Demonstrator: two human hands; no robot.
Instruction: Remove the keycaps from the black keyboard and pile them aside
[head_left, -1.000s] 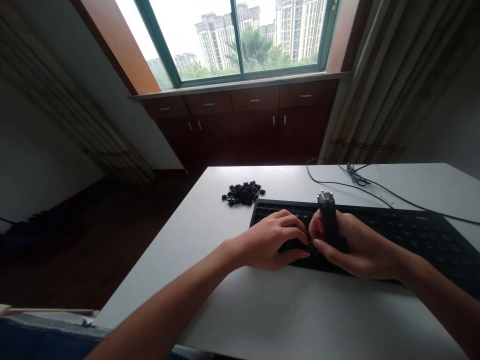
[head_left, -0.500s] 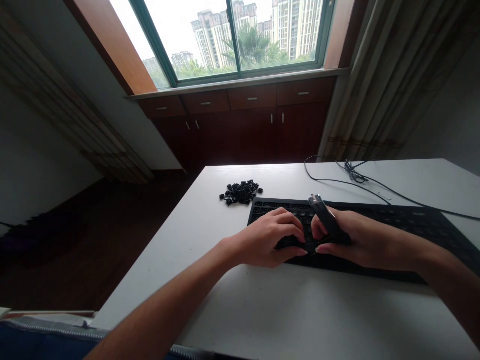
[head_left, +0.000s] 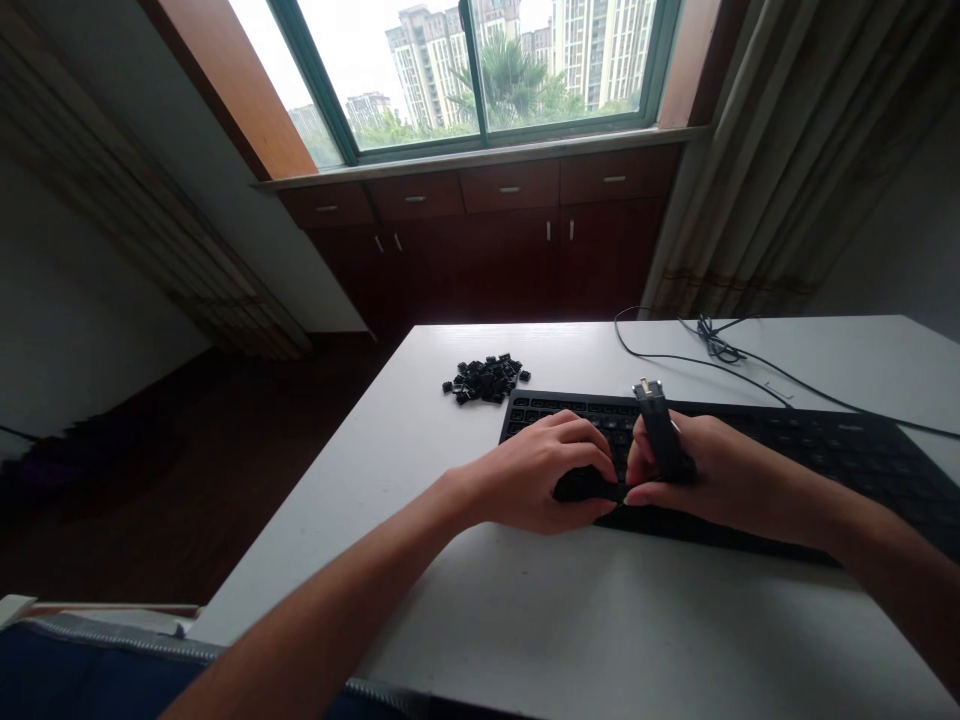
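My left hand (head_left: 551, 468) is curled over the left part of a black keyboard (head_left: 795, 445). Its fingers and thumb pinch a narrow black piece (head_left: 589, 486), whose kind I cannot make out. My right hand (head_left: 701, 465) grips a black tool (head_left: 660, 435) with a metal tip that points up and away. The right thumb and fingertips also meet the right end of the narrow piece, close to the left fingertips. Many keys of the keyboard are hidden under both hands.
A heap of small black keycaps (head_left: 486, 378) lies beyond the keyboard's left corner. A bundled black cable (head_left: 716, 345) runs over the back right of the white table (head_left: 420, 430). Blue cloth with a zip (head_left: 112, 650) is at the lower left.
The black tool in my right hand has tipped more upright, its metal tip shifting right. Both hands stay close together over the keyboard. The whole view has shifted slightly.
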